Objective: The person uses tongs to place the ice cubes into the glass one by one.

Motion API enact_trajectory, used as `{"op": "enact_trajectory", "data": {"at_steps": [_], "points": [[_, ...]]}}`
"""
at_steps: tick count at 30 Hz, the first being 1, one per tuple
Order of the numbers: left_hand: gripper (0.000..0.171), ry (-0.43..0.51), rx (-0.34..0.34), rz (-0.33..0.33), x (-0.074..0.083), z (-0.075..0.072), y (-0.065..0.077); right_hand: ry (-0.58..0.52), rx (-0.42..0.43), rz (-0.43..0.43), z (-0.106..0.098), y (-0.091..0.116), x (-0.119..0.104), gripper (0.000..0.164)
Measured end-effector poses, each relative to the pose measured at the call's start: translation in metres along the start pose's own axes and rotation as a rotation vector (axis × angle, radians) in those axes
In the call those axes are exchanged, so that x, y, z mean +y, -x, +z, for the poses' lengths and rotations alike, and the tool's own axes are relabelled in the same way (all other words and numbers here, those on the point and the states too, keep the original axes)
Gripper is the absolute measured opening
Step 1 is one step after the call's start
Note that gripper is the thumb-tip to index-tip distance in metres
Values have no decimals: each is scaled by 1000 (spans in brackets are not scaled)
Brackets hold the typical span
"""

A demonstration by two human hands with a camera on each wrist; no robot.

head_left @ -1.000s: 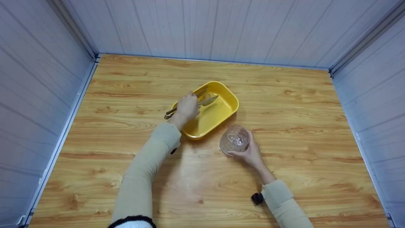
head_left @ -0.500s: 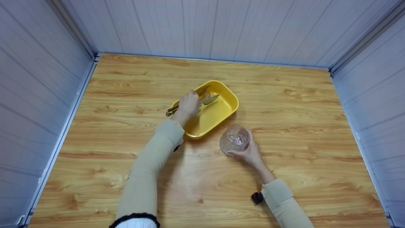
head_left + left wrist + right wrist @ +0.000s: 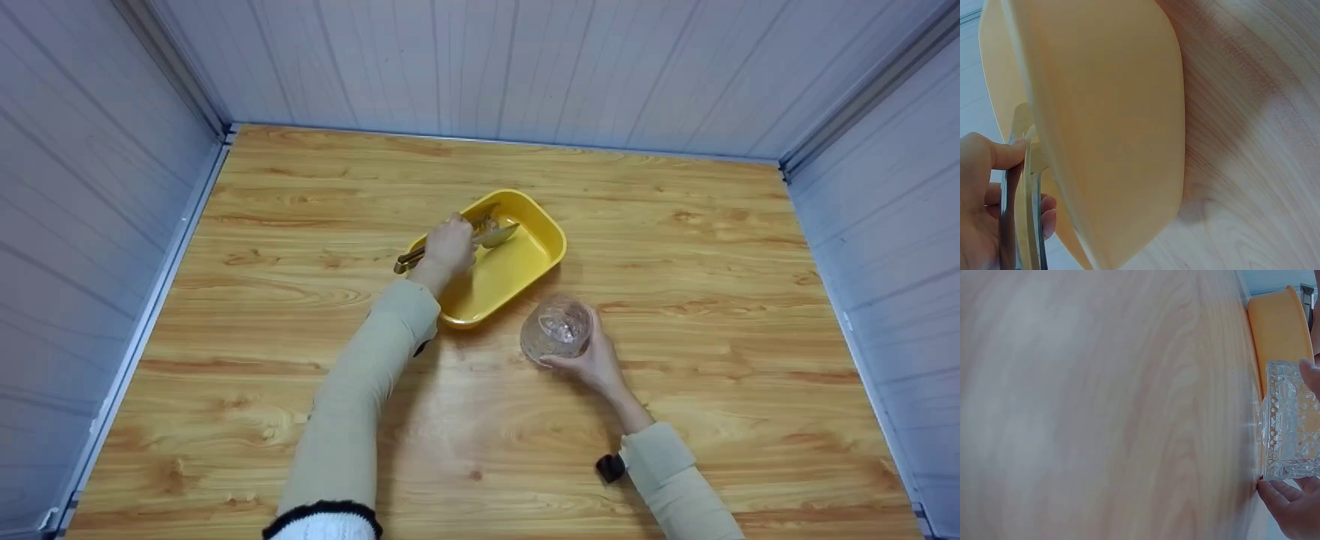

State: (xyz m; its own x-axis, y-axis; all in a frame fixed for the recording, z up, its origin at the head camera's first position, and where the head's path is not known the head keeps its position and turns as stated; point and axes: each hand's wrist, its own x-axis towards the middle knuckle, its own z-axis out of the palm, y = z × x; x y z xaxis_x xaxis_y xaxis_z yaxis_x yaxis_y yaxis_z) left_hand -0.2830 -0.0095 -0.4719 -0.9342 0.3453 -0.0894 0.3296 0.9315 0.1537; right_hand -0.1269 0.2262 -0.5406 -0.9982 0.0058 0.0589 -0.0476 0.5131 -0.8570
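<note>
In the head view, my left hand (image 3: 451, 246) reaches over the near-left side of a yellow plastic basin (image 3: 499, 279). It holds metal tongs (image 3: 409, 261) between thumb and fingers, as the left wrist view also shows. The broad flat ends of the tongs are down inside the basin. A small clear object (image 3: 491, 224) shows beside them; whether they touch it I cannot tell. My right hand (image 3: 598, 363) grips a clear patterned drinking glass (image 3: 555, 331) from the right, thumb on the near side and fingers behind. The glass stands upright on the table, just right of the basin.
The wood-patterned table (image 3: 720, 300) reaches out on both sides of the basin. Pale panel walls (image 3: 480, 67) enclose it at the back, left and right. A small black device (image 3: 610, 469) sits at the right cuff.
My left hand and the tongs have shifted slightly forward and to the right, mostly in the first half second. The right hand, the glass and the basin stay practically in place.
</note>
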Motion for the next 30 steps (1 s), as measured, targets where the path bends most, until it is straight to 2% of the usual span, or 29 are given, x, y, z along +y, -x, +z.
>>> {"op": "enact_trajectory", "data": {"at_steps": [3, 16, 30], "points": [[35, 5, -2, -10, 1, 1, -1, 26, 8, -9, 0, 0, 1, 102], [26, 82, -26, -50, 1, -1, -3, 13, 6, -9, 1, 0, 1, 102], [19, 93, -33, -32, -1, -3, -2, 7, 3, -14, 0, 0, 1, 101]]}}
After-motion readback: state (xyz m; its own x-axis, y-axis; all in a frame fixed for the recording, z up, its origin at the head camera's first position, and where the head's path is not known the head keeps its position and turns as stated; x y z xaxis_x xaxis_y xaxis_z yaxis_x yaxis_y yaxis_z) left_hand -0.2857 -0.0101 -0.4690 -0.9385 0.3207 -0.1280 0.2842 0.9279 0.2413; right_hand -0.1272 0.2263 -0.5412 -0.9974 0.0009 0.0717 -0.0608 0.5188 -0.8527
